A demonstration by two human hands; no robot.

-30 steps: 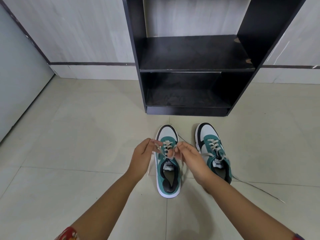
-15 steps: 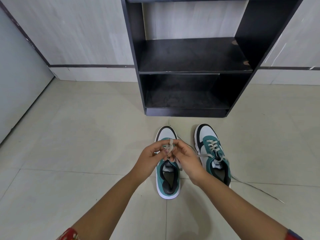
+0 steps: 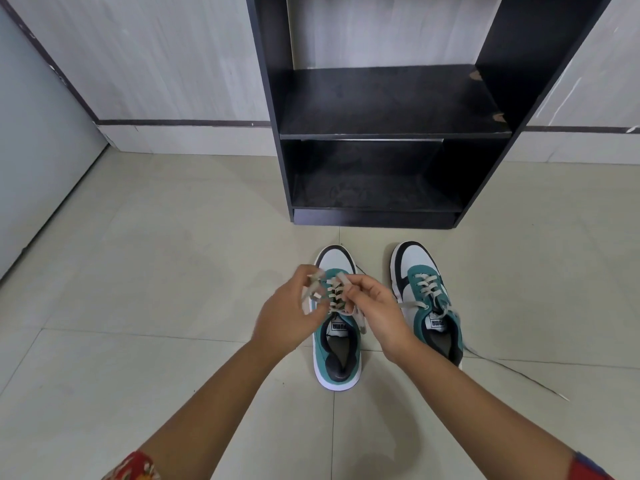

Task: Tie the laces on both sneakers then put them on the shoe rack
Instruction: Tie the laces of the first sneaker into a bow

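Observation:
Two teal, white and black sneakers stand side by side on the floor, toes towards the rack. Over the left sneaker (image 3: 337,355) my left hand (image 3: 289,313) pinches a beige lace loop, and my right hand (image 3: 375,311) pinches the other lace end, which hangs down past its fingers. Both hands hover above the eyelets, a few centimetres apart. The right sneaker (image 3: 427,299) has loose laces; one lace end (image 3: 519,372) trails far out to the right on the tiles. The black shoe rack (image 3: 391,135) stands just beyond the toes, both shelves bare.
Pale floor tiles (image 3: 156,271) spread to the left and right of the shoes. A light wood-grain wall with a dark stripe runs behind the rack. A grey panel (image 3: 34,161) borders the far left.
My hands came together over the left sneaker, then drew slightly apart, each pulling a lace. The right sneaker has not moved.

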